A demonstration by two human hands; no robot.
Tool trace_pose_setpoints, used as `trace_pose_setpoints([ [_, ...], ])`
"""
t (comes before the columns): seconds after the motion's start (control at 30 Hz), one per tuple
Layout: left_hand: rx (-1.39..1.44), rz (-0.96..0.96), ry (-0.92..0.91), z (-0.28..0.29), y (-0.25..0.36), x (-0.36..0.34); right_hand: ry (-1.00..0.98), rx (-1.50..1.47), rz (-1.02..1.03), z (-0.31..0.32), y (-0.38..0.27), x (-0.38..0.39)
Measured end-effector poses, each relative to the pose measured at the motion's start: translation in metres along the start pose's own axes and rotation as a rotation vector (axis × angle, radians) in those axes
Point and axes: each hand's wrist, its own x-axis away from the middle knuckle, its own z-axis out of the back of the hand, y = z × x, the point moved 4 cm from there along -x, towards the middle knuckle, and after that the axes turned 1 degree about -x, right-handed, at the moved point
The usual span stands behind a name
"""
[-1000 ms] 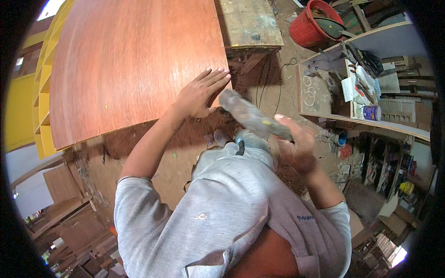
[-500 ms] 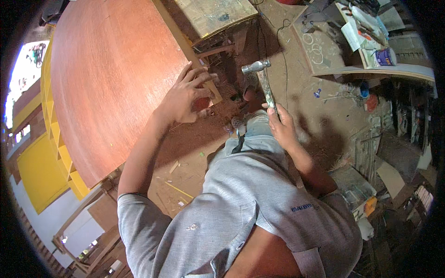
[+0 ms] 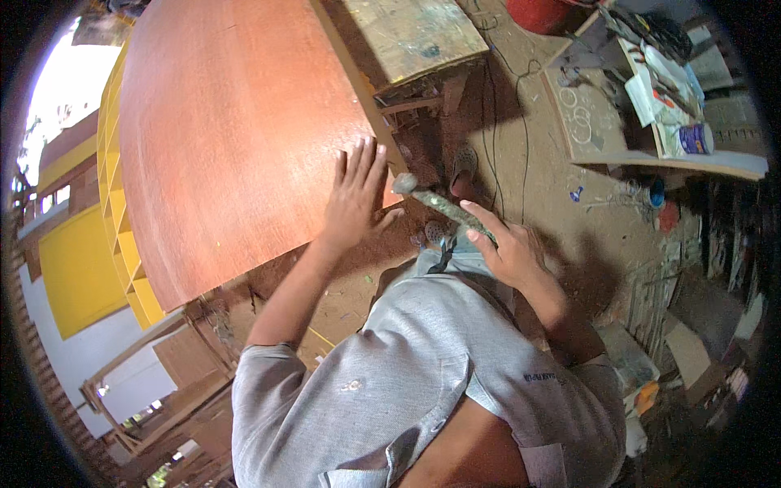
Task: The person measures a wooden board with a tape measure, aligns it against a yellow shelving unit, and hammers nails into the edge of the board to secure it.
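Note:
A large reddish-brown wood panel [image 3: 236,146] slants across the left, with a pale wooden strip [image 3: 358,77] along its right edge. Flat on the panel, close to its near right corner, lies my left hand [image 3: 353,199], fingers stretched forward and thumb out to the side. My right hand [image 3: 511,254] is closed round the handle of a hammer [image 3: 443,206], index finger along it. The hammer points left, its metal head at the panel's corner beside my left fingers. Whether the head touches the strip or hovers over it I cannot tell.
A stained worktable [image 3: 415,41] stands beyond the panel. Cables [image 3: 525,122] trail over the dirt floor. At the right, an open wooden cabinet piece [image 3: 598,122] carries papers and a purple tin [image 3: 695,139]. Yellow shelving [image 3: 122,244] runs under the panel's left side.
My left hand has gone from curled at the panel's edge to flat on its surface. The hammer has swung down and left, from upright to its head at the corner.

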Motion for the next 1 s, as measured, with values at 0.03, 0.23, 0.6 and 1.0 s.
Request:
trace_pose_setpoints([
  [0.03,-0.002,0.016,0.014,-0.005,-0.003,0.004,-0.013,0.006,0.016,0.009,-0.015,-0.009],
  [0.23,-0.064,0.13,0.102,-0.017,-0.015,0.01,-0.286,0.499,0.369,0.047,-0.106,-0.06],
  [0.6,-0.024,0.222,0.011,0.009,-0.032,0.035,-0.328,0.619,0.46,0.057,-0.1,-0.08],
  [1.0,-0.08,0.246,-0.053,0.01,-0.024,0.039,-0.325,0.518,-0.016,0.027,-0.04,-0.05],
])
